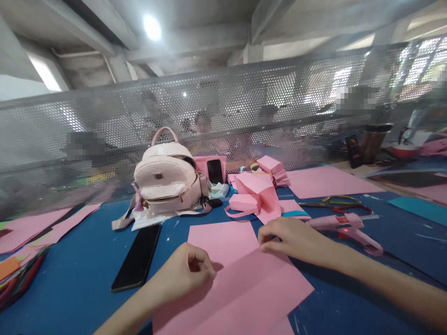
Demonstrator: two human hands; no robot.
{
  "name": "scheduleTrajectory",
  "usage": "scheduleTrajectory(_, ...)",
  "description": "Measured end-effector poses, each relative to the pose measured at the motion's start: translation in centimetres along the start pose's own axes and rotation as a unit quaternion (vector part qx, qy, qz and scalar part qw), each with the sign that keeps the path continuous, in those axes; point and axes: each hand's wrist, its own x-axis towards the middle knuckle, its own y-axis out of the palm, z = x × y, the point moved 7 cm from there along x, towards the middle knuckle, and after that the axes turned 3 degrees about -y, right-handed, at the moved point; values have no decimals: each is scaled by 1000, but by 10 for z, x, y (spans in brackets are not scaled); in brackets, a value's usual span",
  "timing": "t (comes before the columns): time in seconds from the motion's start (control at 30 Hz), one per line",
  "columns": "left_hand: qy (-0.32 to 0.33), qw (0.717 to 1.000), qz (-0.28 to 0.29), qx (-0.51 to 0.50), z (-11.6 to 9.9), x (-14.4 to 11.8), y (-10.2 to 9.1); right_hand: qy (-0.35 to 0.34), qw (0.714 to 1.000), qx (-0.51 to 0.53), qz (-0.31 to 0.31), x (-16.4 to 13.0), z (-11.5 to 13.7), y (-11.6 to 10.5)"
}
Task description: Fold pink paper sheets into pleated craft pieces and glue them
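Sheets of pink paper (pixel 240 284) lie overlapping on the blue tabletop in front of me. My left hand (pixel 192 270) is curled above the paper, thumb and fingers pressed together. Whatever may be between its fingertips is too small to make out. At the sheet's right edge, my right hand (pixel 282 237) has its fingers bent in a pinch on the pink paper. A pink glue gun (pixel 349 228) with a glowing red light lies just beyond my right wrist. Folded pink paper pieces (pixel 256 195) stand behind the sheets.
A black phone (pixel 138 258) lies left of the paper. Behind stand a pale pink backpack (pixel 167 181) and a perforated metal screen (pixel 226 97). Scissors (pixel 335 204) lie at right, near a large pink sheet (pixel 331 181). People sit beyond the screen.
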Motion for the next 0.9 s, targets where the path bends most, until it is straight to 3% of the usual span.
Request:
scheduleTrajectory(0.07,-9,1000,-4,19,2,0,9,-19,1000,-1,6,-3,13,12)
scheduleTrajectory(0.2,-15,999,-17,27,2,-2,23,-28,995,97,27,-9,38,37)
scheduleTrajectory(0.33,-15,998,-31,59,-5,-8,22,-4,976,208,58,-10,44,41)
scheduleTrajectory(0.6,23,995,-39,91,-27,-12,-16,-18,969,241,41,-1,30,18)
scheduleTrajectory(0.9,31,990,-73,115,-11,-1,-53,-21,979,203,12,8,-2,12)
